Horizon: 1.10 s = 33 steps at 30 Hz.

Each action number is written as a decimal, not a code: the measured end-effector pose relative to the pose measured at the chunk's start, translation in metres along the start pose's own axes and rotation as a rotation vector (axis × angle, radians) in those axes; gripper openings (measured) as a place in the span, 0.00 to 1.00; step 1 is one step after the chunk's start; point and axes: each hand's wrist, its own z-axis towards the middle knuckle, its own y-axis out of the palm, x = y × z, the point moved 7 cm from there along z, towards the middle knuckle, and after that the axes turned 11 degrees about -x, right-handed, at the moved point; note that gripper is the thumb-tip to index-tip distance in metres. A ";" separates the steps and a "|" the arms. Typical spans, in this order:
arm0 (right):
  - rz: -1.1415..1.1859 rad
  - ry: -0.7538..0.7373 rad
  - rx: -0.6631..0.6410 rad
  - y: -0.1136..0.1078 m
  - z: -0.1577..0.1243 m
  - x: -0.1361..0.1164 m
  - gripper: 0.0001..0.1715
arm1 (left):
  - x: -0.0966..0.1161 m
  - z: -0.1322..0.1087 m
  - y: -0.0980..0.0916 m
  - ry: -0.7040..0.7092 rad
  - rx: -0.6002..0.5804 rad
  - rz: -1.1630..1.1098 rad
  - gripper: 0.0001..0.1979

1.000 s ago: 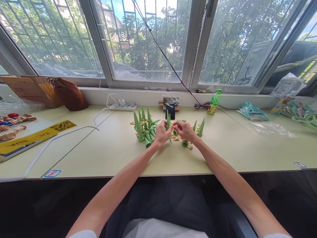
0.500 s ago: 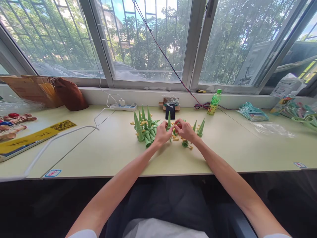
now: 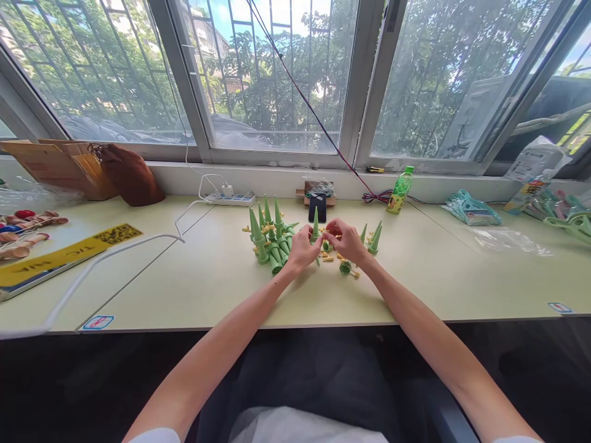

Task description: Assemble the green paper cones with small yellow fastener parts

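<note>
My left hand (image 3: 305,249) is closed around a green pointed cone (image 3: 316,226), held upright with its tip showing above the fingers. Close on its right, my right hand (image 3: 346,241) has thumb and fingers pinched together near the cone's side. What sits in that pinch is too small and covered to make out. Left of my hands, several green cones (image 3: 260,249) stand or lie in a cluster, some with yellow pegs. Beneath and between the hands lie small yellow pieces (image 3: 327,259). A green part with an open round end (image 3: 345,267) lies below my right hand.
Farther right stands another green cone (image 3: 375,239). Behind my hands are a phone (image 3: 317,208) and a small cardboard box (image 3: 302,193). A green bottle (image 3: 401,191) stands near the window ledge. A white cable (image 3: 115,247) crosses the table on the left, near a power strip (image 3: 240,200).
My right hand's fingers have shifted slightly beside the cone. My left hand and the cone stay almost in place.
</note>
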 end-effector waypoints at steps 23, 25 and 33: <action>0.043 -0.061 0.069 -0.003 0.000 -0.002 0.13 | 0.001 0.000 -0.002 0.023 0.010 0.006 0.09; 0.052 -0.061 0.061 -0.003 0.000 -0.003 0.14 | 0.001 0.000 -0.002 0.022 0.008 0.006 0.09; 0.092 -0.058 0.036 -0.001 0.000 -0.004 0.15 | -0.001 0.000 0.000 0.002 -0.006 -0.004 0.10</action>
